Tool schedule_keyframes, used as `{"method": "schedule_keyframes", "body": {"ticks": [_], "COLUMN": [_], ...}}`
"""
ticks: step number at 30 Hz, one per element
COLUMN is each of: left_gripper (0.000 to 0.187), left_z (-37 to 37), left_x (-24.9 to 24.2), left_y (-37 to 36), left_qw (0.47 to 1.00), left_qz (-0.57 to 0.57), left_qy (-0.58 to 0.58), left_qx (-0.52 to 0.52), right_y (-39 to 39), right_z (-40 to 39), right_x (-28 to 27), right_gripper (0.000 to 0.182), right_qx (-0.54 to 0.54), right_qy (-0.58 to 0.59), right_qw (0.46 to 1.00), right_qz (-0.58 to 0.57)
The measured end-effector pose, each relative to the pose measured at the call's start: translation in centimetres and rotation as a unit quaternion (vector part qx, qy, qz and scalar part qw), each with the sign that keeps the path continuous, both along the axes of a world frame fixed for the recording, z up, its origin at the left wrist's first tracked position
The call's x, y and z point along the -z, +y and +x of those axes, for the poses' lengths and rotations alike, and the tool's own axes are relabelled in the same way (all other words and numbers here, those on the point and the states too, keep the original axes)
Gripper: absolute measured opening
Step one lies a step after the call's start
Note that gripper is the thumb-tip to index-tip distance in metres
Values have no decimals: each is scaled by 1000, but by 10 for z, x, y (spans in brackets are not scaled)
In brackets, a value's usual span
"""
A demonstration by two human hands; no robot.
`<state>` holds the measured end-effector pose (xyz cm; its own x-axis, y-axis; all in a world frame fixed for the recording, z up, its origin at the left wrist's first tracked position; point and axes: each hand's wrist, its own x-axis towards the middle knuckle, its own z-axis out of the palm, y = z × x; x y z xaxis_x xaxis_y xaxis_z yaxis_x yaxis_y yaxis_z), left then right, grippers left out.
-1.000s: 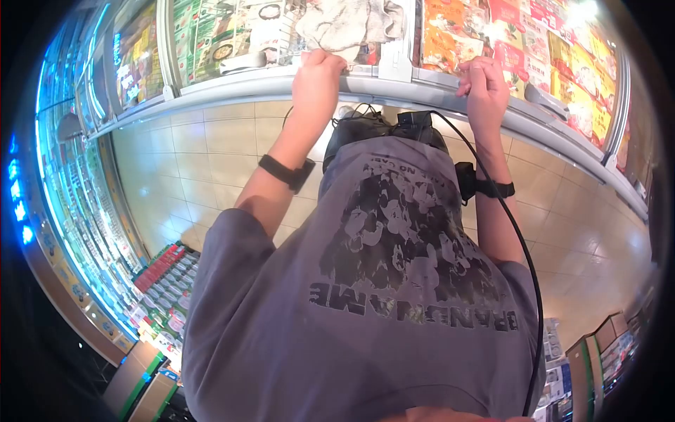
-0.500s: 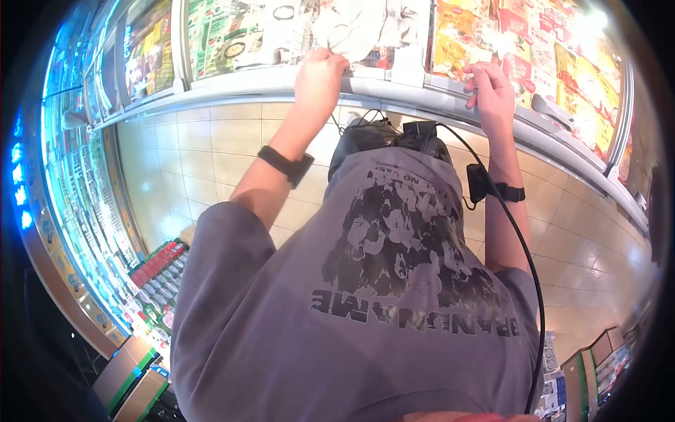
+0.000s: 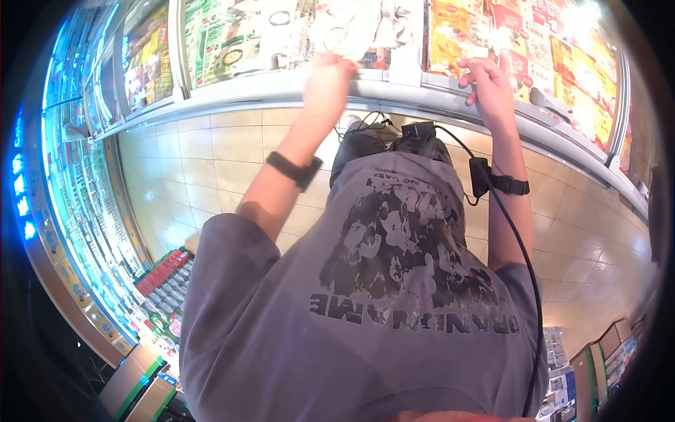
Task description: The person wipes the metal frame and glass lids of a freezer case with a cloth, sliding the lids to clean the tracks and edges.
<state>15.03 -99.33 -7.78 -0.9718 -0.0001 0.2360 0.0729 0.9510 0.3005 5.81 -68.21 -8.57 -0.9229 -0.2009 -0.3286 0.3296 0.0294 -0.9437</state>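
Observation:
My left hand (image 3: 328,88) is closed over the front edge of a long lit display case (image 3: 281,90). Its fingers are pressed together beside a glossy white and clear package (image 3: 341,32); glare hides what is between them. Farther right, my right hand (image 3: 490,91) hovers by the case's front rail with nothing in it, fingers loosely bent and apart. Nearest to it are yellow packets (image 3: 446,35) and red and white packets (image 3: 510,35) inside the case. Both wrists wear black straps with small devices.
Green and white packages (image 3: 228,42) lie in the case's left part. A grey handle-like piece (image 3: 552,104) sits on the right rail. Lit shelves (image 3: 84,211) curve along the left. Cartons (image 3: 130,380) stand at lower left, more boxes (image 3: 594,366) at lower right. A black cable (image 3: 524,253) crosses my right side.
My left hand has shifted slightly right and down, toward my body. My right hand has barely moved, its fingers still loosely bent. The view has shifted a little.

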Motion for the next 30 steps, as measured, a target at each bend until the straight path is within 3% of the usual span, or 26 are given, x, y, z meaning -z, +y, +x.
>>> {"method": "schedule_keyframes", "body": {"ticks": [3,6,10,14,16,23,26,28,29,30], "left_gripper": [16,10,12,12,11,9,10,10,11,9], "left_z": [-8,-10,-2,-12,-13,-14,-20,-25,-23,-22], "left_x": [-1,3,-2,6,5,5,8,13,12,11], "left_y": [53,29,-9,9,15,1,18,21,21,18], "left_qw": [999,994,999,999,995,995,992,990,989,989], "left_qz": [-3,81,29,9,58,65,74,84,93,94], "left_qy": [-4,6,-20,15,22,12,47,51,50,12], "left_qx": [47,75,23,38,78,79,92,96,104,112], "right_y": [-3,2,3,1,-4,-10,-40,-61,-72,-85], "right_z": [-3,-3,-3,-4,0,-6,-14,-21,-22,-23], "right_x": [-1,3,2,5,0,-5,-16,-11,-12,-13], "right_gripper": [28,27,27,26,28,28,29,31,31,31], "right_qx": [-11,-22,-26,-33,-20,-24,14,-40,-48,-33], "right_qy": [15,10,-7,-1,47,17,-16,113,116,208], "right_qw": [999,999,1000,999,997,999,994,979,978,957], "right_qz": [30,31,14,38,56,30,111,165,169,201]}}
